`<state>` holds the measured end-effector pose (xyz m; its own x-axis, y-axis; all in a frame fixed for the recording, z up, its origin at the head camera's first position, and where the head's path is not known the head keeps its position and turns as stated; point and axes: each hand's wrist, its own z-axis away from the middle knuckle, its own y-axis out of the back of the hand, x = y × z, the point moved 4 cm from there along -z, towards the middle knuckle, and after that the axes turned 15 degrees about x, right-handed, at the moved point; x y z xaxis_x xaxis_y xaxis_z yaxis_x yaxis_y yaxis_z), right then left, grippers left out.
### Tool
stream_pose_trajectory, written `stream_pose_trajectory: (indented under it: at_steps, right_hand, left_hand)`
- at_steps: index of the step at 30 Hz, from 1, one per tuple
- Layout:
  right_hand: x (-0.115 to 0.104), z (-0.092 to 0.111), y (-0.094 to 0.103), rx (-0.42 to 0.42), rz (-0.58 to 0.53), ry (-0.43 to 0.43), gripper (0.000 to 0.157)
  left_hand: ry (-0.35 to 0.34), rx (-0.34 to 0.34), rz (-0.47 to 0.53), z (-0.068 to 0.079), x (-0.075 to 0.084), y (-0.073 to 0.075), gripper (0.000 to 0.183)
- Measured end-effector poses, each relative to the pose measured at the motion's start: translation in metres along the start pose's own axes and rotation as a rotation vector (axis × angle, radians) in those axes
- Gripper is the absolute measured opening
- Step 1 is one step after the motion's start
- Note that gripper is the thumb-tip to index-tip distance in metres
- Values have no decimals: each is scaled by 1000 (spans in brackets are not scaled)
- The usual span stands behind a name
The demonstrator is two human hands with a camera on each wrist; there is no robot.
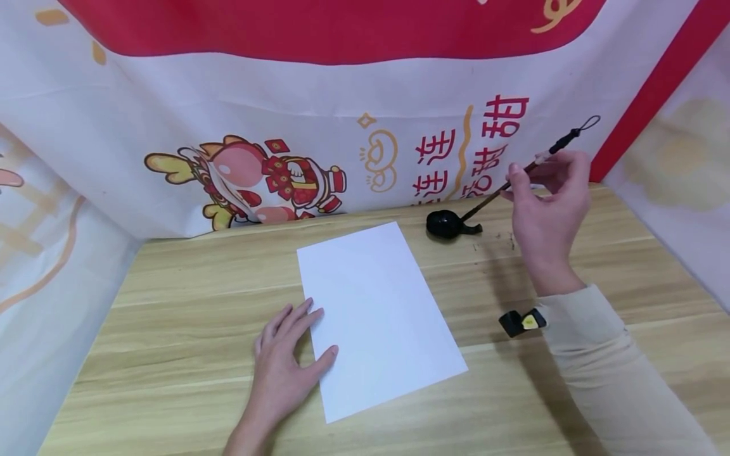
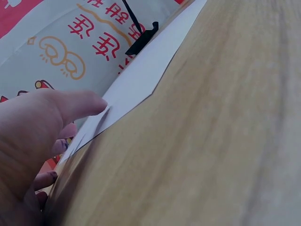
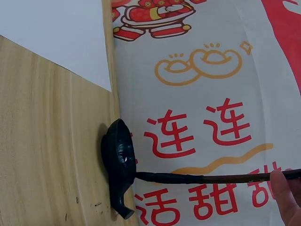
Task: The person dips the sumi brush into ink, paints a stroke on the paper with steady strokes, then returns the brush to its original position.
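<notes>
A brush (image 1: 490,200) with a dark handle and a hanging loop is pinched in my right hand (image 1: 550,212), high on the handle. Its black tip meets the rim of a small black ink dish (image 3: 118,155), which has a short curved handle and glossy black inside. My left hand (image 1: 285,361) lies at the left edge of a white sheet of paper (image 1: 379,323), fingers spread and fingertips on the margin. In the left wrist view the thumb (image 2: 84,104) touches the paper. No marks show on the sheet.
Small black ink specks (image 1: 504,240) dot the wooden table (image 1: 188,304) beside the dish. A black strap with a yellow label (image 1: 530,322) sits at the right sleeve. Behind the table hangs a printed cloth (image 1: 365,88) with red lettering and cartoon figures.
</notes>
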<state>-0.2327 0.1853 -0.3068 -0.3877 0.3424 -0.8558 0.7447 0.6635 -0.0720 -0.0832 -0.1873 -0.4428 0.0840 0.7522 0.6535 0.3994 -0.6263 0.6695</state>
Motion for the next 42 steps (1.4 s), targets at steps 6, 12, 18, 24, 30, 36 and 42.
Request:
stream_pose_trajectory:
  at_steps: [6, 12, 18, 24, 30, 36, 42]
  right_hand:
    - [-18, 9, 3, -9, -23, -19, 28]
    - [-39, 28, 7, 21, -142, -93, 24]
    - [-39, 58, 12, 85, -316, -210, 24]
    - [-49, 96, 16, 132, -393, -306, 25]
    - [-60, 123, 13, 79, -395, -301, 25]
    - [-63, 132, 3, -3, -378, -267, 23]
    - [-59, 140, -8, -59, -399, -283, 23]
  left_hand:
    - [-8, 16, 27, 2, 1, 2, 55]
    - [-47, 35, 35, 3, 1, 3, 50]
    - [-43, 25, 27, 4, -1, 1, 50]
    - [-58, 27, 42, -2, 0, 2, 49]
    - [-63, 17, 31, -3, -2, 1, 49]
    - [-72, -11, 1, -2, -3, -1, 51]
    - [-71, 1, -13, -1, -2, 2, 57]
